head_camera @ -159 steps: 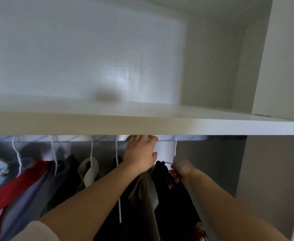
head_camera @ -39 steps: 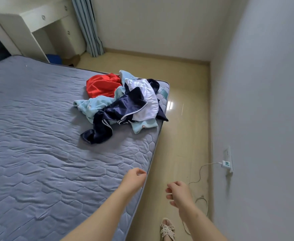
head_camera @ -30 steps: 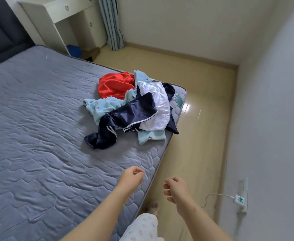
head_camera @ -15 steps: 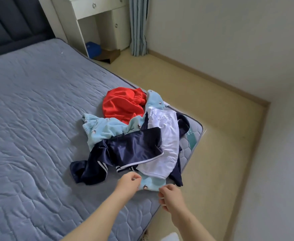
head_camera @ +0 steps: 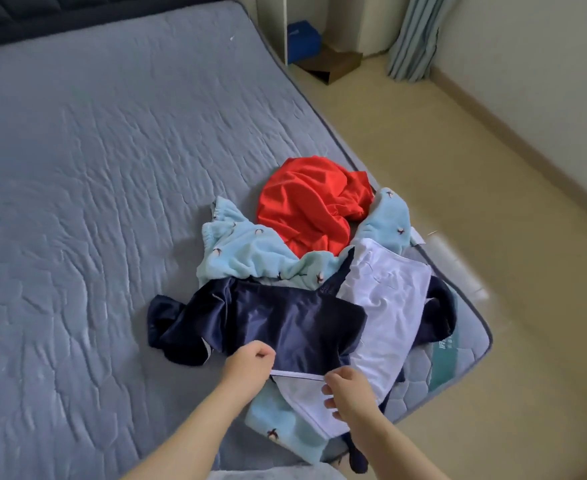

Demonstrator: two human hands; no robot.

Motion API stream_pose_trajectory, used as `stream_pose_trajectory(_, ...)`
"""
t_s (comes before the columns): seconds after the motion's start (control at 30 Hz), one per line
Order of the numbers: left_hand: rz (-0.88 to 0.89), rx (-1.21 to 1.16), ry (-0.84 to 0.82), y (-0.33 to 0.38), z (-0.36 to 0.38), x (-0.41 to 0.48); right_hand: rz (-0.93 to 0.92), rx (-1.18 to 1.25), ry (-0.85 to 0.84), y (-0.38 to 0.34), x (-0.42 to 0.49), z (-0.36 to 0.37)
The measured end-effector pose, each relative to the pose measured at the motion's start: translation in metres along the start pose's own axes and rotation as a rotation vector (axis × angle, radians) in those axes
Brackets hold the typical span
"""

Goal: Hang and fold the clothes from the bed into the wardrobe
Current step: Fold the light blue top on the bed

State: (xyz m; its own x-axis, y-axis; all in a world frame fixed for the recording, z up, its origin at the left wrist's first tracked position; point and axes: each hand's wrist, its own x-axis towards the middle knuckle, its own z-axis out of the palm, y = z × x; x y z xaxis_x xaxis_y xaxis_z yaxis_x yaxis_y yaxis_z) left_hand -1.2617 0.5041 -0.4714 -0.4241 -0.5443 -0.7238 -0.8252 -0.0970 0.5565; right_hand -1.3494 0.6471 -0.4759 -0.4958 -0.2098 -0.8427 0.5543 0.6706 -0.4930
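Most of the view is taken by a grey quilted mattress, bare of sheets, its stitched pattern running out to a piped edge and a rounded near corner with a teal label. A dark padded headboard lies along the top edge. Beside the bed runs a pale beige floor, glossy where light falls on it, meeting a cream wall with a low skirting. In the far corner hangs a grey-blue curtain; near it stand the white legs of a piece of furniture, with a blue box and a brown box beneath.

The pile of clothes sits at the mattress's near corner. A light-blue fleece garment with small prints lies lowest and widest, a white garment and a navy satin garment on top, a red garment at the far end.

The left hand is curled closed, pinching the navy garment's white-piped hem. The right hand pinches the same hem at its other end with thumb and forefinger, the remaining fingers loosely spread over the white cloth.
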Motion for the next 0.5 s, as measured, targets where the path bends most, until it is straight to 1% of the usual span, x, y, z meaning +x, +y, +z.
stream_pose_trajectory(0.1, -0.069, 0.043, 0.025, 0.016, 0.022, 0.028, -0.002, -0.105, -0.042, -0.015, 0.044, -0.009)
stream_pose_trajectory(0.23, -0.106, 0.082, 0.062, 0.033, 0.044, 0.066, -0.057, -0.222, -0.034, -0.042, 0.099, -0.009)
stream_pose_trajectory(0.33, -0.083, 0.114, 0.105, 0.041, 0.054, 0.099, -0.256, -0.352, -0.063, -0.070, 0.135, -0.004)
stream_pose_trajectory(0.4, -0.050, 0.142, 0.140, 0.042, 0.061, 0.122, -0.391, -0.427, -0.047, -0.086, 0.158, 0.002)
stream_pose_trajectory(0.47, 0.010, 0.207, 0.188, 0.041, 0.065, 0.141, -0.490, -0.482, -0.006, -0.094, 0.180, 0.007)
stream_pose_trajectory(0.5, 0.040, 0.237, 0.223, 0.040, 0.067, 0.151, -0.533, -0.505, 0.045, -0.096, 0.191, 0.007)
